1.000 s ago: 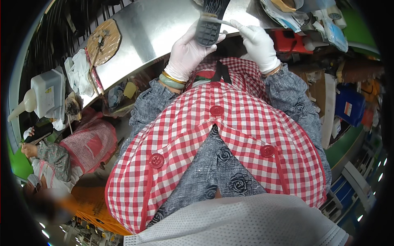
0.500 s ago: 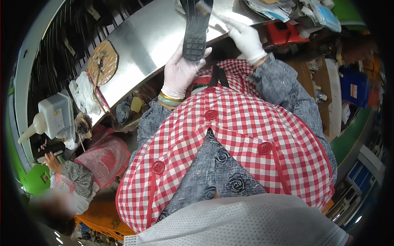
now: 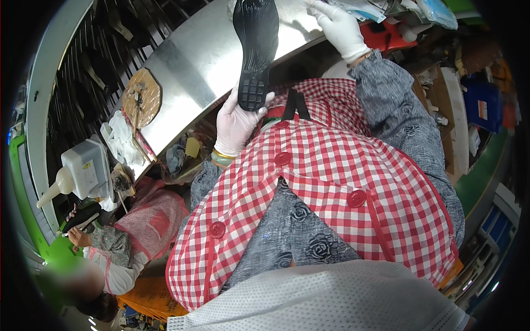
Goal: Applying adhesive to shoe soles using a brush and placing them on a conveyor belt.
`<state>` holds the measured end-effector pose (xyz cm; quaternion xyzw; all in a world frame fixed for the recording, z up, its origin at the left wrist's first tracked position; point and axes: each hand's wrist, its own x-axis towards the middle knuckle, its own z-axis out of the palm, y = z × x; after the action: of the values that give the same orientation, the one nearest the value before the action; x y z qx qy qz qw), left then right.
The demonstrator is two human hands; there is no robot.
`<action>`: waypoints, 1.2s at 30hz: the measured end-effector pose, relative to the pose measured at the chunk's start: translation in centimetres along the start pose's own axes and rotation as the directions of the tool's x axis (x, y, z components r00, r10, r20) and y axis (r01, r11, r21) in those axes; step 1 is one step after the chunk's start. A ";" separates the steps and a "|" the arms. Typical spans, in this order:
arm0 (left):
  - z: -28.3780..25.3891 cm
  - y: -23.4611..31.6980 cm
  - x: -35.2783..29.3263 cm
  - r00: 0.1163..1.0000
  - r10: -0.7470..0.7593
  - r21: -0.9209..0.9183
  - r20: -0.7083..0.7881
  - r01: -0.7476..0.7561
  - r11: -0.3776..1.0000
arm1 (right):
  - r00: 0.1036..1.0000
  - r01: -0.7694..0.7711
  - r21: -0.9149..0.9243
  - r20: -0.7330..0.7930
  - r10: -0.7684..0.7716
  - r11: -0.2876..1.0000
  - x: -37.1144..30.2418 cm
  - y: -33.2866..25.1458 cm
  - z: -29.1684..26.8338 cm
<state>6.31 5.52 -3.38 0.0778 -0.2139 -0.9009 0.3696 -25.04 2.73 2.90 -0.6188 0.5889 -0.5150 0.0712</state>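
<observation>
Apparently presented black sole (image 3: 256, 47), clamped at heel (image 3: 254, 95) in left hand (image 3: 234, 126); could not tell grip of right hand (image 3: 341, 32); likely needed steady support next.

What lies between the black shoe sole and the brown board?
In the head view, only shiny metal tabletop shows between the black shoe sole and the brown board.

The shoe sole (image 3: 255, 44) is black with a grid pattern at the heel; gloves (image 3: 340, 30) white; apron (image 3: 326, 149) red-and-white gingham; sleeve (image 3: 389, 91) mottled blue-grey; bench (image 3: 190, 69) silvery; container (image 3: 482, 106) blue.
</observation>
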 end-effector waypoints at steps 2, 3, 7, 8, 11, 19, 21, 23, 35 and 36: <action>-0.1 0.0 -0.6 0.999 0.002 0.047 -0.042 0.000 0.999 | 0.990 0.129 -0.102 0.067 -0.122 0.986 -1.6 -1.4 0.6; -0.2 0.1 -0.9 1.000 -0.006 0.027 -0.005 0.006 1.000 | 0.958 0.285 -0.061 0.025 -0.284 0.957 -2.5 -1.8 1.5; -0.8 0.2 -1.4 0.998 -0.038 0.025 0.044 0.037 0.999 | 0.993 0.071 -0.235 0.106 -0.047 0.969 -2.7 -1.6 0.7; -0.8 0.2 -1.3 0.998 -0.038 0.026 0.043 0.037 0.999 | 0.999 0.039 -0.213 0.037 -0.031 0.976 -1.3 -0.2 0.4; -0.9 0.2 -1.1 0.997 -0.053 0.031 0.057 0.051 0.998 | 0.993 0.099 -0.136 -0.046 -0.106 0.986 0.8 1.3 -0.9; -0.8 0.5 -1.6 0.998 -0.061 0.060 -0.029 0.063 0.996 | 0.991 0.111 -0.344 0.110 -0.078 0.932 3.6 2.2 -2.0; -1.2 0.4 -1.9 0.998 -0.061 0.031 -0.010 0.062 0.998 | 0.955 0.123 -0.161 0.289 -0.072 0.979 3.1 3.0 -2.5; -1.5 0.7 -2.1 0.996 -0.086 0.007 0.019 0.086 0.996 | 0.907 0.376 0.039 0.187 -0.376 0.926 1.6 3.4 -2.7; 0.4 1.7 -3.4 0.984 0.123 0.253 -0.128 -0.088 0.964 | 0.837 0.259 0.276 0.413 -0.358 0.925 4.7 -3.2 -3.5; 0.0 1.7 -3.3 0.985 0.120 0.255 -0.126 -0.085 0.963 | 0.836 0.270 0.328 0.387 -0.389 0.905 4.3 -4.2 -3.3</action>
<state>9.78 6.78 -2.65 0.1752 -0.3022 -0.8389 0.4173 -25.61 2.26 9.75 -0.7976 0.3676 -0.4373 0.1936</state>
